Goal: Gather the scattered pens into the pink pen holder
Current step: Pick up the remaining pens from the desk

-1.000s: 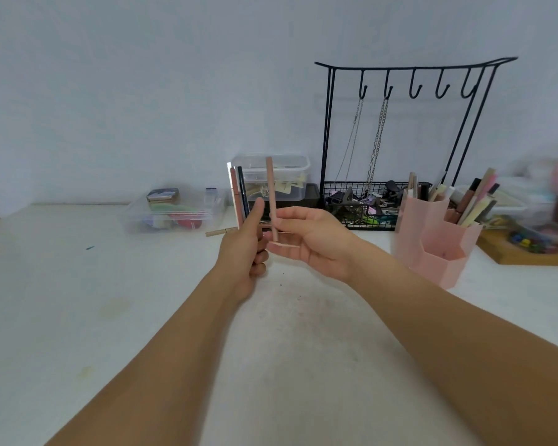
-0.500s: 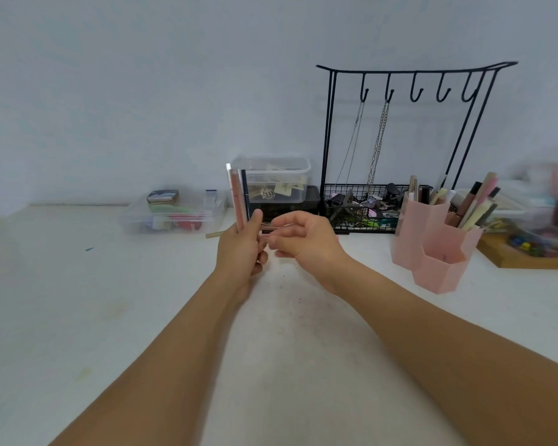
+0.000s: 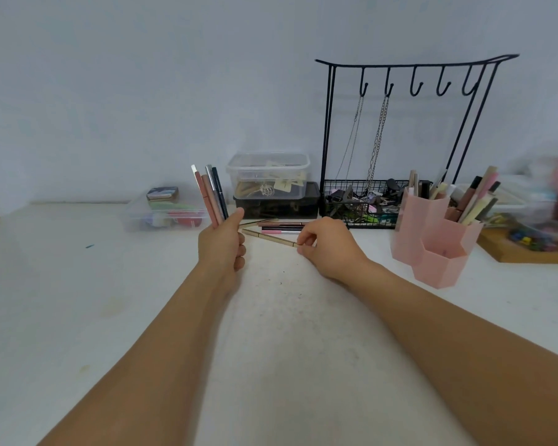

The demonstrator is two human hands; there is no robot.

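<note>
- Now our right hand (image 3: 327, 249) pinches the near end of a gold pen (image 3: 269, 237) lying on the table (image 3: 78, 300); thumb and forefinger are closed on its tip, the rest of it appears to rest flat on the surface
- the pen's long axis runs from our right fingers up and leftward, its far end pointing at our left hand (image 3: 223, 244); so the right hand is the nearer one for the lift, the left only waits
- our left hand is wrapped tight round a bundle of pens (image 3: 210, 194), upright, fanned slightly, tips leaning left
- just behind the gold pen more loose pens (image 3: 281, 227) lie side by side, roughly parallel to the table's back edge, between our two hands
- the pink pen holder (image 3: 432, 233) stands well to the right of the right hand, already part filled; the front compartment looks empty, we judge that is the easy drop
- surface: white table, smudged, flat, bare in front of us
- room: pale wall behind; clear boxes (image 3: 268, 178), a black wire rack (image 3: 409, 130) with hooks and chains crowd the back, so we judge the lift should come toward us, not back
</note>
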